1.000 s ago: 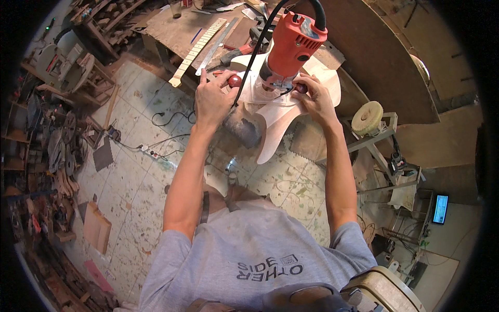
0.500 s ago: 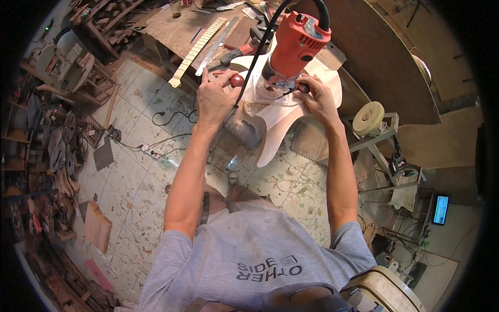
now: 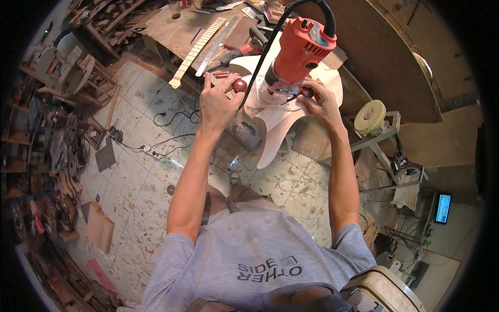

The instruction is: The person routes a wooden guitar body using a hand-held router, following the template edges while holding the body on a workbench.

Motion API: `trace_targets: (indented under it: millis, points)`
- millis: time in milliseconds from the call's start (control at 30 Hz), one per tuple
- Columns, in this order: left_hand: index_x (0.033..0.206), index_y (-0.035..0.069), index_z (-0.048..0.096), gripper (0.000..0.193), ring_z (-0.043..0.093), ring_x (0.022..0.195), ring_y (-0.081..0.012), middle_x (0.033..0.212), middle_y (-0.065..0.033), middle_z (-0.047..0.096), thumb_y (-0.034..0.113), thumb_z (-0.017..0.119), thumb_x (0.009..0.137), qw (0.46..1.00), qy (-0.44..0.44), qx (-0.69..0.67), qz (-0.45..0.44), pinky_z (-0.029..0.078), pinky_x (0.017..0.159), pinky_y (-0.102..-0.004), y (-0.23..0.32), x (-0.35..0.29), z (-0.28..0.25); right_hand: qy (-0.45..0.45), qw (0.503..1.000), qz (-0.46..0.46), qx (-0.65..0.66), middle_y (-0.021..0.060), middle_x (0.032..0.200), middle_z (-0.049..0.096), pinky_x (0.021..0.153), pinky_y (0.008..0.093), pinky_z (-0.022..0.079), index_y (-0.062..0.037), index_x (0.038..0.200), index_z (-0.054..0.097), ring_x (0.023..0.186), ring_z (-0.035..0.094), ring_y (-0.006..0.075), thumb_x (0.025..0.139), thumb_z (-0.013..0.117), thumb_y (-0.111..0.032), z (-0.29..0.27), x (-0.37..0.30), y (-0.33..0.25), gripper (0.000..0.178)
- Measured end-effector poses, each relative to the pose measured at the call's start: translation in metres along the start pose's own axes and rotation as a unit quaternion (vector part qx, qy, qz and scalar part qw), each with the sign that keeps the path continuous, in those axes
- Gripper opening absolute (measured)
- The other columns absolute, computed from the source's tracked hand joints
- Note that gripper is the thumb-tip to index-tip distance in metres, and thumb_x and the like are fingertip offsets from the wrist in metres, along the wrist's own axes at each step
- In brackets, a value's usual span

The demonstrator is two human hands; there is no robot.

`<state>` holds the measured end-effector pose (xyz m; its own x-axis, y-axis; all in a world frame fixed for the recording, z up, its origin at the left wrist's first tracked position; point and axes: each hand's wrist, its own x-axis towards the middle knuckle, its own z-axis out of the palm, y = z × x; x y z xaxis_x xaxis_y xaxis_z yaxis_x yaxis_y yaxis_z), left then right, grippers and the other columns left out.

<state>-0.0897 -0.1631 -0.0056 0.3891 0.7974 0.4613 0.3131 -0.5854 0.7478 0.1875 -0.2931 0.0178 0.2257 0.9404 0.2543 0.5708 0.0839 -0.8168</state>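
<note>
A red router [image 3: 297, 57] stands slightly tilted in view on a pale wooden guitar body [image 3: 275, 132], its clear base plate against the wood. My left hand [image 3: 218, 106] has its thumb and fingers around the dark red left knob [image 3: 239, 86], with the index finger sticking up. The right knob [image 3: 307, 92] is gripped by my right hand [image 3: 323, 106]. A black cable [image 3: 265, 49] runs from the router's top down past my left hand. The router's bit cannot be made out.
The workbench [image 3: 156, 31] carries a fretted guitar neck [image 3: 200, 49], a steel ruler [image 3: 219, 46] and a red-and-black power tool [image 3: 244, 52]. To the right, a round yellowish disc [image 3: 370, 117] sits on a metal stand. Cords and a power strip [image 3: 152, 152] lie on the tiled floor.
The router has shifted slightly toward me and to the right over the guitar body, both hands moving with it. My grip on the knobs stays.
</note>
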Motion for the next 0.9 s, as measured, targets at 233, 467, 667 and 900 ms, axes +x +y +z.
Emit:
trace_targets:
  millis: [233,467,667,900]
  points:
    - [0.117,0.006,0.080,0.031,0.079,0.078,-0.0221,0.082,-0.0062,0.080,0.020,0.082,0.089,1.000,0.007,-0.001,-0.002,0.021,0.131,-0.0562,0.003,-0.002,-0.002,-0.003,1.000,-0.019,-0.003,0.0100,0.113,0.078,0.124,0.0442,0.037,-0.0043,0.115,0.075,0.124,0.067,0.0279,0.089,0.078,-0.001,0.000,0.000,-0.002,0.026]
    - [0.116,0.005,0.080,0.032,0.076,0.070,-0.0216,0.077,-0.0069,0.079,0.024,0.082,0.091,1.000,0.001,0.002,-0.017,0.023,0.131,-0.0561,0.014,-0.006,-0.011,-0.012,0.999,-0.032,-0.028,0.0092,0.110,0.078,0.128,0.0464,0.031,-0.0053,0.116,0.075,0.124,0.067,0.0283,0.086,0.079,0.000,0.001,-0.001,-0.004,0.031]
    - [0.117,0.005,0.080,0.032,0.076,0.070,-0.0214,0.077,-0.0068,0.079,0.021,0.082,0.090,1.000,0.007,0.015,-0.010,0.023,0.131,-0.0566,0.009,-0.004,-0.011,-0.012,0.998,-0.040,-0.049,0.0094,0.113,0.078,0.127,0.0466,0.034,-0.0051,0.118,0.075,0.126,0.066,0.0295,0.087,0.078,-0.002,0.002,0.003,-0.001,0.031]
    - [0.119,0.005,0.079,0.033,0.079,0.077,-0.0217,0.082,-0.0072,0.081,0.020,0.083,0.089,1.000,0.008,0.021,-0.019,0.022,0.131,-0.0561,0.003,0.000,-0.010,-0.015,0.998,-0.047,-0.026,0.0111,0.119,0.076,0.114,0.0443,0.047,-0.0035,0.120,0.074,0.128,0.064,0.0279,0.087,0.080,-0.004,0.005,0.011,-0.001,0.033]
